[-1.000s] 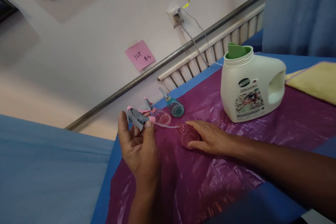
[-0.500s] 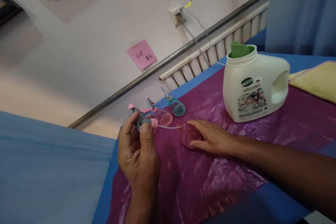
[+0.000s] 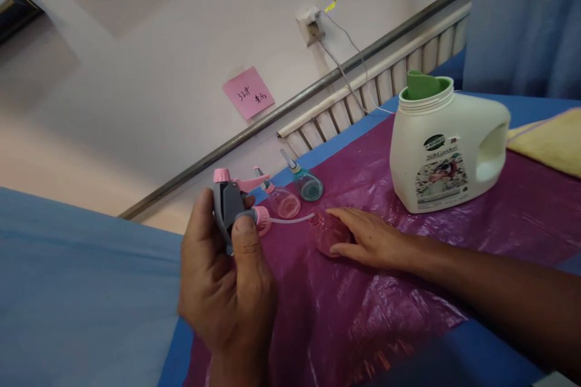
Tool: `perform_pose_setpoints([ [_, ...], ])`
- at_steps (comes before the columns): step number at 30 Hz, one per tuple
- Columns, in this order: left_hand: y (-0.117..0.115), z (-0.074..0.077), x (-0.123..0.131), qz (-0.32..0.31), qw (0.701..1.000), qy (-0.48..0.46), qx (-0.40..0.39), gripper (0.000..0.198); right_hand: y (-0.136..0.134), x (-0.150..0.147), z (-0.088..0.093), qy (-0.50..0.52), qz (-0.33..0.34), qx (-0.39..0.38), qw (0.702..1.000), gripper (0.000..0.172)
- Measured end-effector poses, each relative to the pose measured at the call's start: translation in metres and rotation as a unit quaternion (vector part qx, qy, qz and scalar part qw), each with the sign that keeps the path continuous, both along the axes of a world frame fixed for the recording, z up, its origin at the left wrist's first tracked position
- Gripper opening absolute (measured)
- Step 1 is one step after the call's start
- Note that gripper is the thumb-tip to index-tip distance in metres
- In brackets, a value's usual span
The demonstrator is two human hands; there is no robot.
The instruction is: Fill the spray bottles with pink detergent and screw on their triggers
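My left hand (image 3: 224,281) is closed round a grey and pink spray trigger head (image 3: 231,202). Its thin clear tube (image 3: 290,219) runs right into the neck of a small pink bottle (image 3: 327,233) lying on its side on the purple plastic sheet (image 3: 363,314). My right hand (image 3: 370,236) lies over that bottle and holds it down, fingers curved round its body. Behind them lie a second pink spray bottle (image 3: 281,201) and a teal spray bottle (image 3: 306,184).
A white detergent jug (image 3: 442,145) with an open green spout stands at the right on the sheet. A yellow cloth (image 3: 551,139) lies at the far right. A radiator (image 3: 376,91), a wall socket with cable (image 3: 311,24) and a pink note (image 3: 248,92) are behind.
My left hand has drawn the trigger head up and towards me and turned it more upright, pulling more of the tube out of the bottle. My right hand has stayed on the bottle.
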State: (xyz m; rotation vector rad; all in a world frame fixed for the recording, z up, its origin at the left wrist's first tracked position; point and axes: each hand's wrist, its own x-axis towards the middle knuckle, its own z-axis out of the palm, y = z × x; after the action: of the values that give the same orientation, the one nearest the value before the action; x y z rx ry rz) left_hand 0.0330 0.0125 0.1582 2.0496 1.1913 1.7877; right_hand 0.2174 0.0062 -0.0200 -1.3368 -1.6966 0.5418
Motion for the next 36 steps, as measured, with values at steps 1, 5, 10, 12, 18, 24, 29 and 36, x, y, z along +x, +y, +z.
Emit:
perform_pose_setpoints([
  [1,-0.001,0.001,-0.001,0.012,1.0,0.023,0.007,0.057,0.0,0.0,0.001,-0.001,0.0,0.0,1.0,0.078],
  [5,-0.005,-0.001,-0.004,0.032,0.997,0.063,0.022,0.058,-0.002,0.001,0.003,0.001,0.003,-0.005,1.0,0.076],
  [10,-0.013,-0.002,-0.011,0.028,0.998,0.058,0.021,0.059,-0.003,0.001,0.002,0.004,-0.001,-0.009,1.0,0.076],
  [12,-0.016,-0.003,-0.013,0.02,0.999,0.049,0.011,0.056,-0.004,0.001,0.001,0.004,-0.004,-0.012,1.0,0.075],
  [18,-0.029,-0.015,-0.02,0.035,0.999,0.03,0.002,0.051,-0.005,0.003,-0.001,0.003,0.001,-0.019,1.0,0.075],
  [24,-0.043,-0.029,-0.041,0.151,0.988,-0.038,-0.006,0.048,-0.006,0.004,-0.005,0.003,-0.006,-0.003,1.0,0.075],
  [29,-0.04,-0.046,-0.08,0.133,0.99,-0.033,0.02,0.032,-0.008,0.004,-0.01,0.001,0.0,-0.001,1.0,0.074],
  [36,-0.031,-0.09,-0.172,0.135,0.957,0.257,-0.01,0.018,-0.01,0.006,-0.018,0.0,-0.015,0.004,1.0,0.075],
])
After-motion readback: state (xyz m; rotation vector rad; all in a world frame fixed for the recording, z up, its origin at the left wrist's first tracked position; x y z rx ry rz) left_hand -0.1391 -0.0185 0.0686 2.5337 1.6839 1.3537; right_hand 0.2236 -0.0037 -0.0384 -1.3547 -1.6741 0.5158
